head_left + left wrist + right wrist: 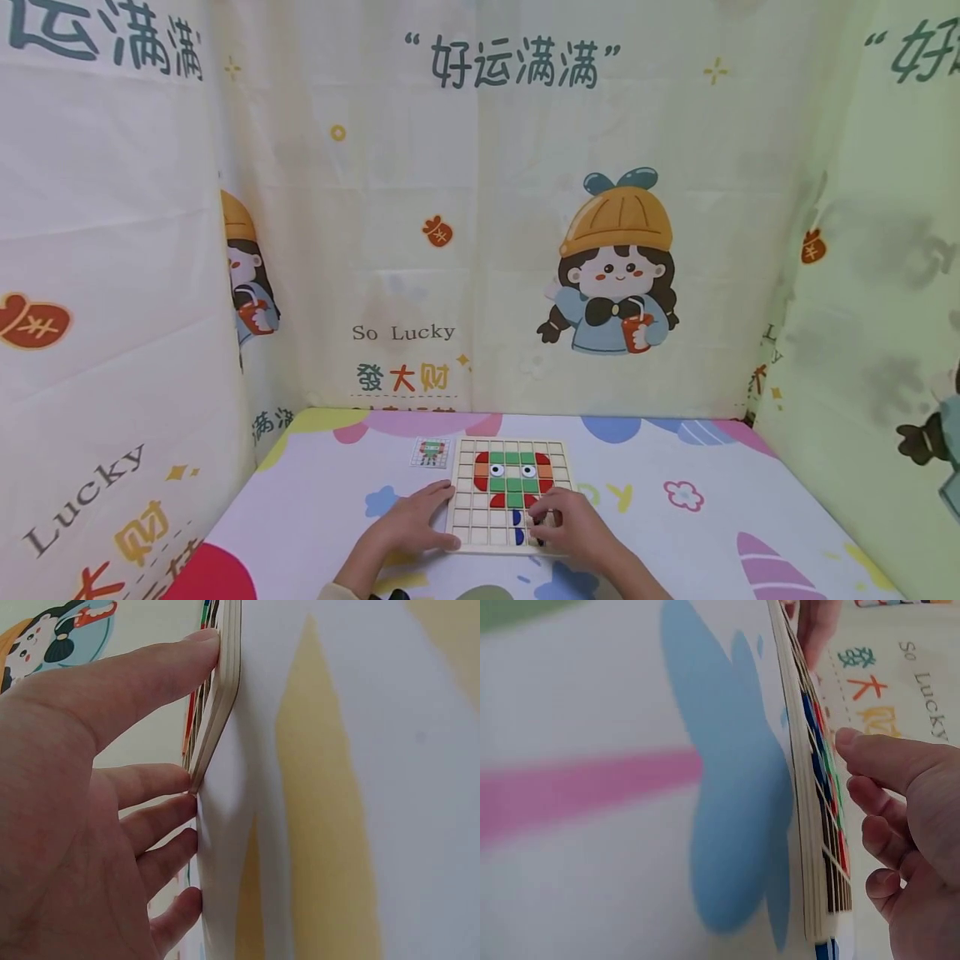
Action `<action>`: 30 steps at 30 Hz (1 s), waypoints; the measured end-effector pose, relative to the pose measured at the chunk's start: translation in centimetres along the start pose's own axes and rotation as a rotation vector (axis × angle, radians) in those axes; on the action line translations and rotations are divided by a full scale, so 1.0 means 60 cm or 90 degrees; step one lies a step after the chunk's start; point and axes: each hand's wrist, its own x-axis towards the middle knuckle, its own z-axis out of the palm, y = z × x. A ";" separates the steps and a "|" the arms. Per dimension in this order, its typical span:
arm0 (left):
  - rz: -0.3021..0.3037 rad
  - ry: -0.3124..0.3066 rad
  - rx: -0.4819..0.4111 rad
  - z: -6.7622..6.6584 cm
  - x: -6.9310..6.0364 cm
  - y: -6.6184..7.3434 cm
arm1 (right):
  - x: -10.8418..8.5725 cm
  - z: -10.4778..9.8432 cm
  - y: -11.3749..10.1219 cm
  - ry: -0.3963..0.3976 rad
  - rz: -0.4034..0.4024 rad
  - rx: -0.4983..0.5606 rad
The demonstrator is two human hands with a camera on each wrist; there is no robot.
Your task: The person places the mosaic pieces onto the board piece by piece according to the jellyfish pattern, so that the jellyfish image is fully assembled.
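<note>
A wooden grid board (480, 539) lies on the table, its middle cells filled with red, green and orange tiles (514, 485) and two eye tiles (497, 471). Lower down sit blue half-round tiles (517, 536); dark tiles beside them are partly hidden by my right hand. My left hand (408, 521) steadies the board's left side, thumb at the near corner and fairly straight fingers along the edge (225, 697). Over the board's lower right, my right hand (573, 525) hovers with loosely bent fingers (870, 795); no tile shows between thumb and index finger.
A small picture card (431, 452) lies beyond the board's left corner, showing a similar coloured figure. The patterned tablecloth (675, 533) covers the table. Printed curtains (480, 208) stand behind it and on both sides.
</note>
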 end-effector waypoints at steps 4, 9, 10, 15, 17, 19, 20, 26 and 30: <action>-0.003 -0.001 0.005 0.001 0.000 -0.002 | -0.007 -0.020 0.022 0.034 0.006 -0.027; 0.005 -0.001 0.005 0.003 0.000 -0.002 | -0.027 -0.054 0.063 0.070 0.002 -0.049; 0.006 -0.001 0.006 0.004 0.001 -0.002 | -0.032 -0.059 0.071 0.074 0.004 -0.054; 0.007 -0.002 0.009 0.004 0.002 -0.005 | -0.056 -0.082 0.099 0.079 0.012 -0.047; 0.010 -0.002 0.008 0.003 0.003 -0.006 | -0.062 -0.087 0.105 0.076 0.013 -0.036; 0.013 0.000 0.007 0.001 0.003 -0.007 | -0.066 -0.091 0.107 0.072 0.011 -0.026; 0.014 0.001 0.008 0.001 0.003 -0.008 | -0.066 -0.092 0.108 0.068 0.009 -0.021; 0.018 -0.001 0.007 -0.001 0.001 -0.005 | -0.062 -0.089 0.104 0.046 0.011 -0.015; 0.020 0.001 0.010 -0.002 0.000 -0.002 | -0.058 -0.085 0.098 0.049 0.031 -0.028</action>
